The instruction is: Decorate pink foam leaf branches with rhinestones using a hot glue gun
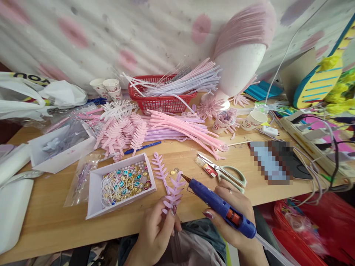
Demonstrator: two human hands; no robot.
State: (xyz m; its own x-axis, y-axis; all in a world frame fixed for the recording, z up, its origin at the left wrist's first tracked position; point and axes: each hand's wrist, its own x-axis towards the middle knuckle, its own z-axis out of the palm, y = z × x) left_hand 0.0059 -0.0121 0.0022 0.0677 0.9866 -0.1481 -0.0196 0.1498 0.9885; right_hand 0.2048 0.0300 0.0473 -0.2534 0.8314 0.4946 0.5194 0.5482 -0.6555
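Observation:
Between the thumb and fingers of my left hand is a lilac leaf sprig made of pipe cleaner, held at its lower end. A second lilac branch leans up to its left and seems joined to it. My right hand is wrapped round a blue hot glue gun, with a clear glue stick sticking out of its back end. The metal nozzle points left, close to the sprig's upper leaves; whether it touches them I cannot tell. Small gold pieces lie on the table just behind the sprig.
A white box of beads and gems stands left of my hands. Scissors lie behind the glue gun, near a phone. Farther back are pink pipe cleaners, a red basket, paper cups and a white mannequin head. Cables run along the right.

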